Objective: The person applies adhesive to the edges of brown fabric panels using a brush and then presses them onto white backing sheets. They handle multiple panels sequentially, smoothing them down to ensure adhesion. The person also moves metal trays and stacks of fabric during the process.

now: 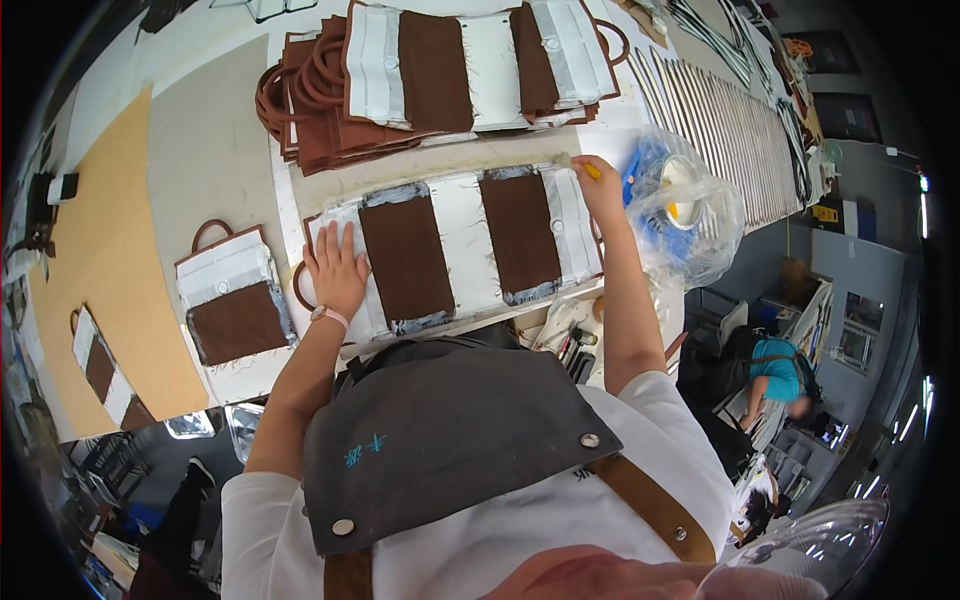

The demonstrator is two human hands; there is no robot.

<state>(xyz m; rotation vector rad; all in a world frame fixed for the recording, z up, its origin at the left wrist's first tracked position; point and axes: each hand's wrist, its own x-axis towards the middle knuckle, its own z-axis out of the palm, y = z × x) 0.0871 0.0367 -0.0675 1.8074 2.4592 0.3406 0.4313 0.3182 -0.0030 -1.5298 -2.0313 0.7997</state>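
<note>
An unfolded bag panel (466,240) with white backing and two dark brown cloth patches lies in front of me. Whitish-grey smears run along the patches' far and near ends. My left hand (338,268) rests flat on its left part, fingers spread, beside a brown loop handle (302,288). At the far right corner, my right hand (600,190) is closed around a small yellow-handled tool (593,171); its head is too small to make out. To the right of that hand, a round tub of whitish paste (680,182) sits in clear and blue plastic.
Beyond the panel is a stack of similar brown bag panels (330,135) with loop handles. Smaller panels (236,300) lie to the left, one on a tan board (150,260). Long thin strips (725,120) cover the far right. Another person (780,365) in a blue-green shirt bends at another bench.
</note>
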